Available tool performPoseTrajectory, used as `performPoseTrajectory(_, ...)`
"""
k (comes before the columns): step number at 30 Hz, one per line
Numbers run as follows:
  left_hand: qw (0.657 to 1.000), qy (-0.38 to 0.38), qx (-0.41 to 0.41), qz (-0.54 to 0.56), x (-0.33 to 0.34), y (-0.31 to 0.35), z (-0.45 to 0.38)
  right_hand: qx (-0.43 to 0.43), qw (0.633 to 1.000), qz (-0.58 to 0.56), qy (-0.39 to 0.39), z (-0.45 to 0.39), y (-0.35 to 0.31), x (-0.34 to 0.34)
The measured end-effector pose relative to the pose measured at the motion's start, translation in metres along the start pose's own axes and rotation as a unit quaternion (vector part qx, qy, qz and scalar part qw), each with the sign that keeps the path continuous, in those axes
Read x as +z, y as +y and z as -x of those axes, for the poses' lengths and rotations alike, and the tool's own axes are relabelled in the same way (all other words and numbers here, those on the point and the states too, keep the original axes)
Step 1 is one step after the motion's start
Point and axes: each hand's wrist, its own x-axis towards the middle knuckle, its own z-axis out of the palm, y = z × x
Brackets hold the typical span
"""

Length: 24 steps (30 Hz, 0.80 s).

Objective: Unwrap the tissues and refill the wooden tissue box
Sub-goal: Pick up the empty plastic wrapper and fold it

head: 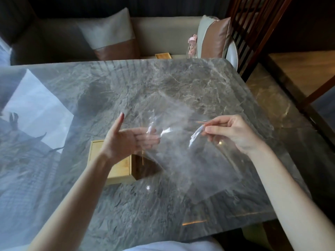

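1. Big grey marble table [181, 84] fills the view, glossy, throwing back window light on its left side.
2. Behind it runs a pale sofa [163, 37], with a grey-and-brown cushion [112, 37] at centre and a second cushion [213, 37] to the right; a dark slatted wooden chair [253, 29] stands at the table's far right corner.
3. Front and centre, a clear plastic wrapper [190, 160] hangs in the air between the hands, wide and crinkled, veiling the table and part of the box below it.
4. Left hand [125, 140] is up over the box, palm turned inward, thumb pointing upward, fingers straight and pressed together behind the film; I can't tell whether they grip it.
5. Right hand [233, 133] is raised at the same height, thumb and forefinger pinching the wrapper's upper edge, the other fingers curled in.
6. Wooden tissue box [117, 169] sits on the table under the left wrist, open; the right part of its interior looks dark, and what lies inside can't be made out.
7. A small wooden piece [163, 56] lies on the sofa seat just past the far table edge.
8. A little pink trinket [192, 44] hangs beside the right cushion.
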Motion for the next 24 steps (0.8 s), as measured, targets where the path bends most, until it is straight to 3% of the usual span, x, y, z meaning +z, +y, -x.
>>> performPoseTrajectory(3,0.992,-0.026,0.029,0.122,-0.009,-0.027,-0.002,0.038,0.995,-0.080,0.053,0.002,0.009,0.004)
performPoseTrajectory(5,0.988,-0.006,0.035,0.150,-0.013,-0.041,-0.002,0.058,0.986,-0.133,0.080,0.003,0.015,0.009)
performPoseTrajectory(7,0.985,-0.045,0.021,0.165,-0.012,-0.048,-0.001,0.073,0.974,-0.184,0.109,0.003,0.021,0.012)
performPoseTrajectory(9,0.984,-0.039,0.008,0.171,-0.006,-0.051,0.000,0.080,0.962,-0.221,0.139,0.004,0.027,0.013)
performPoseTrajectory(13,0.997,0.029,-0.003,0.072,0.012,-0.050,-0.003,0.099,0.947,-0.266,0.148,0.006,0.041,0.019)
performPoseTrajectory(18,0.981,0.186,0.020,-0.047,0.027,-0.045,-0.003,0.123,0.965,-0.179,0.149,0.005,0.063,0.024)
performPoseTrajectory(24,0.970,0.234,0.040,-0.053,0.026,-0.046,-0.001,0.088,0.964,-0.168,0.184,0.008,0.073,0.028)
